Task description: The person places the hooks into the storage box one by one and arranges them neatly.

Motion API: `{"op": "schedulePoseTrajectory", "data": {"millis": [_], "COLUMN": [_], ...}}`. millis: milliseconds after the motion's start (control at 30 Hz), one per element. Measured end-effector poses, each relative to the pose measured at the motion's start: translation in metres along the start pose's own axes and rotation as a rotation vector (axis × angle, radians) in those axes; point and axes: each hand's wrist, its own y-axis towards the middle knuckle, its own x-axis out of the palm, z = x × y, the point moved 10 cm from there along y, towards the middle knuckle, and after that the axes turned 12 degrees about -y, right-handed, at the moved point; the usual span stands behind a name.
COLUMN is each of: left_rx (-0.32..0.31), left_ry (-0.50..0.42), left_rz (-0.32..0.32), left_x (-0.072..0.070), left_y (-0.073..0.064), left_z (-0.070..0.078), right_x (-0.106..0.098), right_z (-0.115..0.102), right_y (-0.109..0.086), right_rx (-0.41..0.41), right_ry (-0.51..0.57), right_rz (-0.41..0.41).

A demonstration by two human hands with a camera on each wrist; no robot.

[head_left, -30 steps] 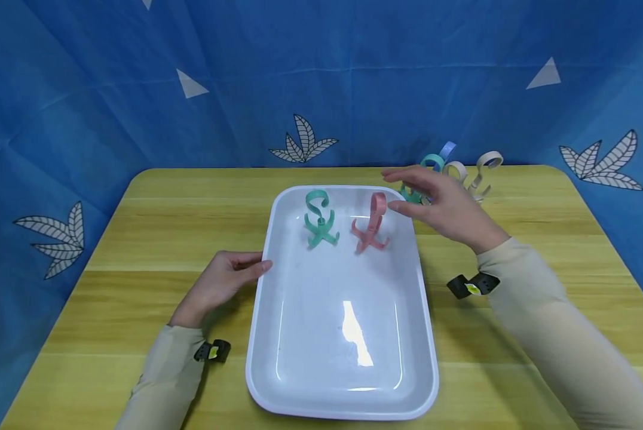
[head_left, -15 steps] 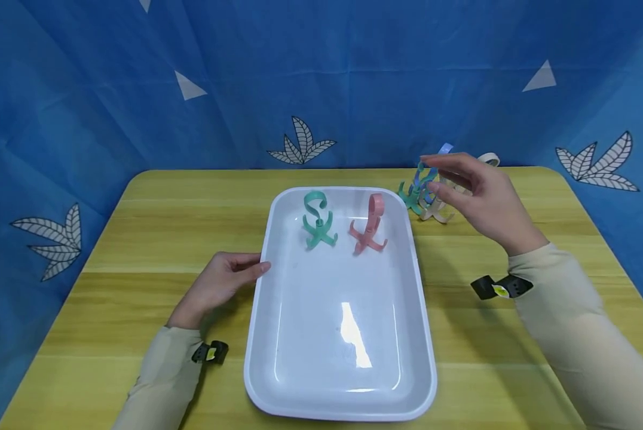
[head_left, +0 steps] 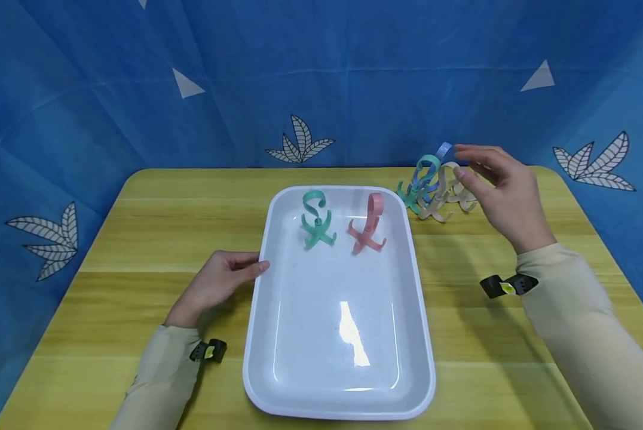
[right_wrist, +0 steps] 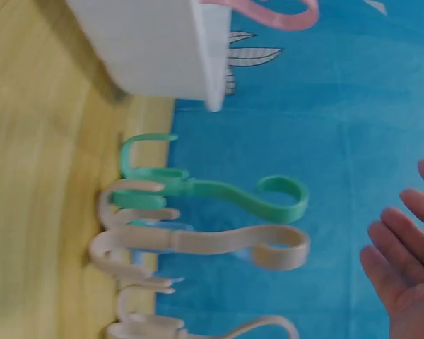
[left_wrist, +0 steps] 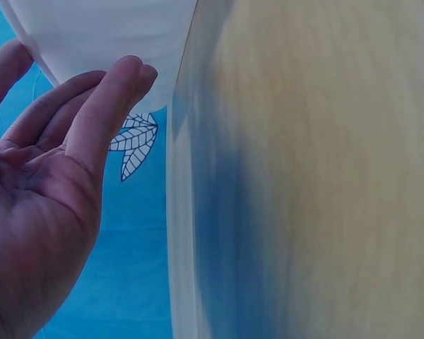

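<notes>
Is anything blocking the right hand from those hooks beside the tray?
Nothing visible stands between the right hand and the front beige hook. The blue hook sits partly hidden behind it and the green hook outside the tray.

Left hand (head_left: 219, 280) pinching, thumb uppermost, right hand (head_left: 508, 194) raised, fingers loosely bent

A tray (head_left: 311, 328) lies mid-way across the counter (head_left: 181, 233), with a cloth (head_left: 219, 119) behind the far edge. Inside its far end stand a left hook (head_left: 318, 232) and, well apart, a right hook (head_left: 367, 237). Past the tray's far right corner, on the counter, four more cluster: a leftmost hook (head_left: 411, 196), a rear hook (head_left: 444, 150) behind, a front hook (head_left: 434, 209) nearer, an outer hook (head_left: 464, 198) rightward. The left grip (head_left: 219, 280) is at the tray's left rim; the right grip (head_left: 510, 188) hangs just right of the cluster.
</notes>
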Motion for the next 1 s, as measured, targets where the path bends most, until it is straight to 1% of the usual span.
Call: {"op": "schedulePoseTrajectory", "data": {"millis": [100,233,367,467,600,800,1000], "left_rx": [0.0,-0.016,-0.011,0.003,0.0,-0.01,-0.018], "left_ry": [0.009,0.009,0.014,0.016,0.015,0.015,0.013], "left_rz": [0.004,0.008,0.007,0.0,-0.007,-0.004,-0.009], "left_x": [0.0,-0.001,-0.001,0.0,0.0,-0.001,-0.001], "left_y": [0.0,0.001,0.001,0.002,0.002,0.003,0.003], "left_z": [0.0,-0.001,-0.001,0.0,0.0,0.001,-0.001], "right_x": [0.002,0.005,0.01,0.014,0.018,0.02,0.025], "right_z": [0.01,0.018,0.025,0.032,0.04,0.045,0.053], "right_y": [0.003,0.004,0.005,0.005,0.004,0.007,0.008], "right_rx": [0.024,0.04,0.07,0.118,0.158,0.162,0.221], "right_ry": [0.02,0.015,-0.003,-0.027,-0.053,-0.067,-0.11], "right_rz": [0.017,0.023,-0.004,-0.04,-0.057,-0.021,0.023]}}
